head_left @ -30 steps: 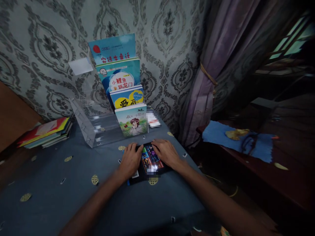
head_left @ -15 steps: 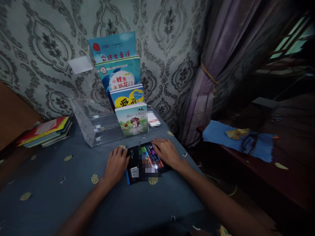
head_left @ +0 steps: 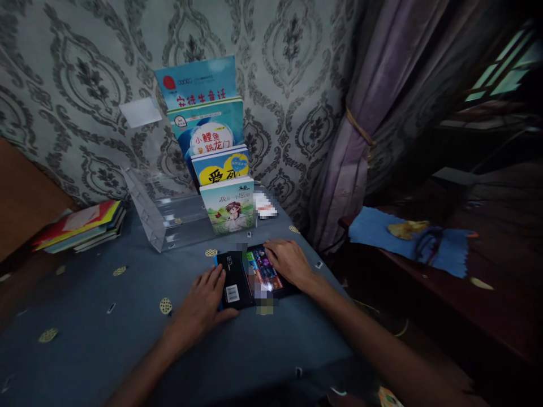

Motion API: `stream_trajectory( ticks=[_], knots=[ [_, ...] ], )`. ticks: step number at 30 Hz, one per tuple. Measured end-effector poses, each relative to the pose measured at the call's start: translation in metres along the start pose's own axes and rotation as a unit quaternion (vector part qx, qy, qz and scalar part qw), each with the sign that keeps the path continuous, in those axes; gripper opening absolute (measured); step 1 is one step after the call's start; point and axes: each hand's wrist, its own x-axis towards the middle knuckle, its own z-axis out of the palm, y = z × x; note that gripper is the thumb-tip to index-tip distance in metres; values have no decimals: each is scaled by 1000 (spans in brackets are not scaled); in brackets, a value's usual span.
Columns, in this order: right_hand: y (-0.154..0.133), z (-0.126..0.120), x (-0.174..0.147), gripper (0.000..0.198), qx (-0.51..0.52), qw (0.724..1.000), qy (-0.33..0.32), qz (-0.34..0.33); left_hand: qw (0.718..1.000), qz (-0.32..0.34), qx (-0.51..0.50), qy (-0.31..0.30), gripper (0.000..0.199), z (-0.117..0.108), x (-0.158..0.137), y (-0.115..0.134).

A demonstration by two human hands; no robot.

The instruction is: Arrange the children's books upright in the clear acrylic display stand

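Observation:
A dark book [head_left: 233, 282] with a barcode and a strip of small colourful pictures lies flat on the cloth-covered table; part of it is blurred out. My left hand [head_left: 207, 299] is at its left edge, fingers stretched out and the thumb spread along the near edge. Across the book's right side rests my right hand [head_left: 291, 263], its fingers laid over the far right corner. Just beyond, a book with a girl on its cover [head_left: 231, 212] stands in front of several taller books in a clear tiered stand [head_left: 146, 212].
At the left lies a stack of books [head_left: 80, 226]. A blurred-out white item [head_left: 263, 204] sits behind the stand's right end. To the right, past the table edge, a blue cloth [head_left: 373, 232] lies on a dark red surface [head_left: 500, 316]. A purple curtain [head_left: 348, 152] hangs at the back.
My left hand has slid nearer and down the book's left side, and its thumb now reaches along the near edge. My right hand has hardly moved.

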Motion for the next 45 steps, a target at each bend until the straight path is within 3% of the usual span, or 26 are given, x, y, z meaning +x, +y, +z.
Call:
stream_trajectory(
  ticks=[4,8,13,18,21,25,29,33,38,45],
  knots=[
    [3,-8,-16,30,-35,999,-2,9,1000,29,-10,-5,68,-8,9,-12],
    [4,-14,-41,33,-74,997,-7,27,998,52,9,39,52,-17,23,-15],
    [-9,-16,-66,32,-58,997,-28,31,994,-13,33,105,44,-19,47,-6],
    [-15,-19,-72,28,-54,997,-46,33,993,-30,31,114,45,-12,59,-3],
    [-15,-25,-66,28,-48,997,-53,29,989,-38,47,132,40,-6,59,-2],
    [-25,-23,-43,29,-33,999,1,-17,983,-30,47,172,32,7,57,-1],
    [-47,1,-7,34,100,982,24,-156,979,-23,24,199,39,21,56,-4],
    [-62,31,32,37,159,965,18,-208,978,17,-18,205,46,25,56,-11],
    [-61,42,57,37,96,947,-7,-305,980,37,-44,191,43,20,57,-20],
    [-49,42,54,42,66,944,-3,-325,980,32,-22,197,50,23,58,-22]
  ],
)
